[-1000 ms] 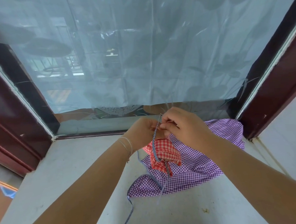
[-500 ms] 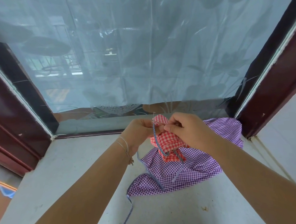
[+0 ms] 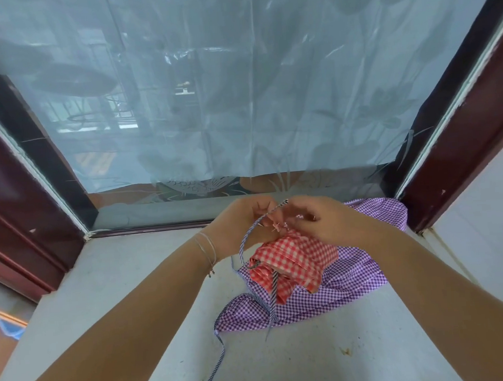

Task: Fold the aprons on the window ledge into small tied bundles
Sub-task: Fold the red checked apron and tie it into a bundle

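Observation:
A folded red-checked apron bundle [image 3: 294,261] hangs just above a crumpled purple-checked apron [image 3: 349,281] that lies on the grey window ledge [image 3: 133,302]. A blue-and-white striped tie string [image 3: 245,241] loops from the bundle up to my hands. My left hand [image 3: 243,223] pinches the string near its end. My right hand [image 3: 320,218] grips the top of the red bundle, its fingers curled close to the left hand's. Another striped string [image 3: 219,350] trails from the purple apron toward the ledge's front edge.
The window pane [image 3: 237,87] with a translucent patterned film rises right behind the hands. Dark red frame posts [image 3: 13,207] stand on the left and the right [image 3: 463,134]. A small brown stain [image 3: 345,351] marks the ledge in front of the aprons.
The red bundle rose toward the hands, then dropped lower again. My hands have moved slightly apart, and the striped string now arcs out to the left between them.

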Available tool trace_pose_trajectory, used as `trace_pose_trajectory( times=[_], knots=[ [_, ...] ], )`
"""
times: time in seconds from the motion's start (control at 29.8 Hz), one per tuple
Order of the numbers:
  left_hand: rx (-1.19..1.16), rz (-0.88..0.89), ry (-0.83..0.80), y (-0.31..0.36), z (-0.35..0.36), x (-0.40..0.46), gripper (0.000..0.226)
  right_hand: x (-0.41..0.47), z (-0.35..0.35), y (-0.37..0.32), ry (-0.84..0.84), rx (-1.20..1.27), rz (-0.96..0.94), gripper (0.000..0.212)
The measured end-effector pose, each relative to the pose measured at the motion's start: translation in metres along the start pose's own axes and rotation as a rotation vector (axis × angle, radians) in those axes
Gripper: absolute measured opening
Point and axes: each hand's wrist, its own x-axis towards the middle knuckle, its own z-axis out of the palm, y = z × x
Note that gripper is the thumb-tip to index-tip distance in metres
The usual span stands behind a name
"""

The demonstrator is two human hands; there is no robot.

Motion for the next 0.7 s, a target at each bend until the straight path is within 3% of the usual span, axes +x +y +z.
trace_pose_trajectory(
  times=[0.07, 0.13, 0.23, 0.34, 0.4, 0.54, 0.7],
  knots=[
    [0.137, -0.028, -0.041, -0.005, 0.0, 0.006, 0.009, 0.001, 0.006, 0.001, -0.069, -0.083, 0.009, 0.022],
    [0.27, -0.099, -0.113, -0.011, -0.001, 0.009, 0.011, -0.001, 0.009, 0.001, -0.078, -0.136, 0.019, 0.024],
    [0.34, -0.002, 0.04, -0.008, 0.004, -0.002, 0.019, -0.004, 0.011, 0.003, -0.042, -0.163, 0.018, 0.024],
    [0.494, 0.107, 0.167, -0.004, 0.009, -0.01, 0.01, -0.005, 0.013, 0.002, -0.023, -0.095, 0.035, 0.02],
    [0.579, 0.213, 0.218, -0.005, 0.009, -0.011, 0.015, -0.004, 0.012, 0.0, -0.013, 0.001, 0.074, 0.018],
    [0.637, 0.34, 0.226, -0.009, 0.006, -0.009, 0.021, -0.001, 0.009, -0.005, 0.0, 0.18, 0.125, 0.021],
    [0.634, 0.388, 0.264, -0.003, -0.002, -0.004, 0.02, 0.001, 0.008, -0.009, 0.097, 0.29, 0.14, 0.008]
  ],
)
